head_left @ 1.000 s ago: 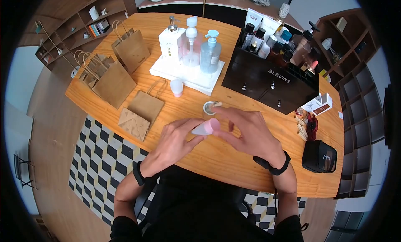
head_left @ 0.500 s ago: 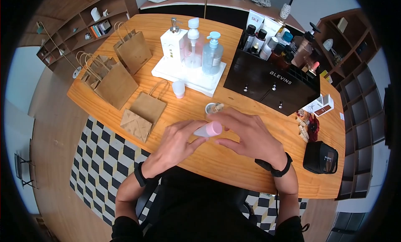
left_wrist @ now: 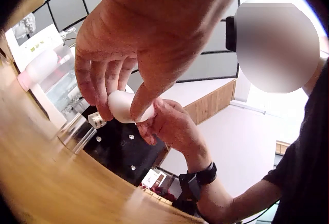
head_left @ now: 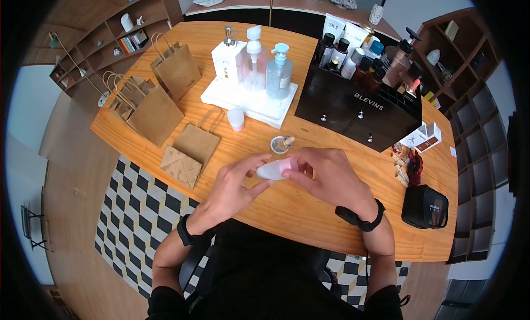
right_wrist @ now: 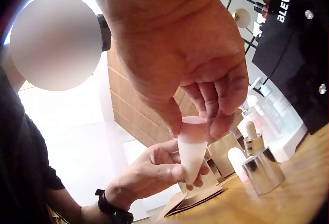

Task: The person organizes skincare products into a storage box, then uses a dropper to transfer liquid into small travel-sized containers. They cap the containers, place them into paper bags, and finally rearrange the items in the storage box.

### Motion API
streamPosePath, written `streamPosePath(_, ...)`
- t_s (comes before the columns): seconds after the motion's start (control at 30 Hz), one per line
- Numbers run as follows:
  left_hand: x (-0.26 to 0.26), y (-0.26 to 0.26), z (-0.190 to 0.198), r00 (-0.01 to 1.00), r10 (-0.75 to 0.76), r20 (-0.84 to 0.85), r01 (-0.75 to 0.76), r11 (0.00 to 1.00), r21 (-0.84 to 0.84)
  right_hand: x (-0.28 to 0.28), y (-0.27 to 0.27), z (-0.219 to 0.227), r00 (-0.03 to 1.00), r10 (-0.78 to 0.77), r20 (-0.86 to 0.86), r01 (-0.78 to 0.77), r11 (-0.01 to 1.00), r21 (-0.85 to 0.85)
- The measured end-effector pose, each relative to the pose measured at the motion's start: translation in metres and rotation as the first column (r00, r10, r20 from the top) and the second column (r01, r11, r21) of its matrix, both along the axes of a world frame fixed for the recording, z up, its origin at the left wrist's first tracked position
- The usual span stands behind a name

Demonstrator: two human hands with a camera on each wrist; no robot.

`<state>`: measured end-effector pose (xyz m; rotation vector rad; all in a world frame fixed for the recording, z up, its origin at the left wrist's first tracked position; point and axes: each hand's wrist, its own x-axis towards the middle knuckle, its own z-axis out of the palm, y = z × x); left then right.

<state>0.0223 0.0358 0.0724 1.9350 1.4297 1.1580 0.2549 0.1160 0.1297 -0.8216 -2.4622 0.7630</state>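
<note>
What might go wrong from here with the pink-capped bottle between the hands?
1. The left hand pinches the frosted bottle and the right hand its pink cap, above the wooden table; it may slip if one grip loosens.
2. The silver container with the dropper stands just beyond the hands; a stray knuckle could tip it.

Left hand point(head_left: 231, 186) – fingers curved; right hand point(head_left: 334, 177) opposite – fingers pinched.

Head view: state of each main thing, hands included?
Pink-ended bottle: held aloft
Left hand: pinching its white part
Right hand: pinching its pink end
Second bottle: standing pink end down
Silver cup: upright
Dropper: leaning at its rim
Pump bottles: upright
Organiser drawers: shut
Front paper bag: lying flat
</note>
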Motion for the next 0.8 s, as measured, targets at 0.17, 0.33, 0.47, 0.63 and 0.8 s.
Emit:
streamPosePath(0.17,-0.007,-0.001,0.006,0.973,-0.009,0.232,0.053,0.982,-0.184,-0.001,0.003,-0.004,0.996,-0.078,-0.050,0.073,0.994,-0.087)
streamPosePath(0.33,-0.002,-0.003,0.010,0.968,-0.026,0.251,0.080,0.975,-0.207,-0.001,0.005,-0.002,0.993,-0.097,-0.065,0.088,0.988,-0.129)
streamPosePath(0.47,-0.002,-0.003,0.003,0.940,0.016,0.340,0.068,0.970,-0.234,-0.002,0.003,0.004,0.995,-0.095,-0.028,0.088,0.976,-0.197)
streamPosePath(0.63,-0.009,-0.005,-0.009,0.926,-0.004,0.378,0.063,0.987,-0.145,-0.005,0.002,-0.003,0.987,0.012,-0.160,-0.051,0.969,-0.243)
streamPosePath(0.8,-0.013,-0.014,-0.004,0.963,-0.023,0.267,0.040,0.997,-0.059,-0.008,-0.004,-0.001,0.990,0.022,-0.141,-0.065,0.950,-0.305)
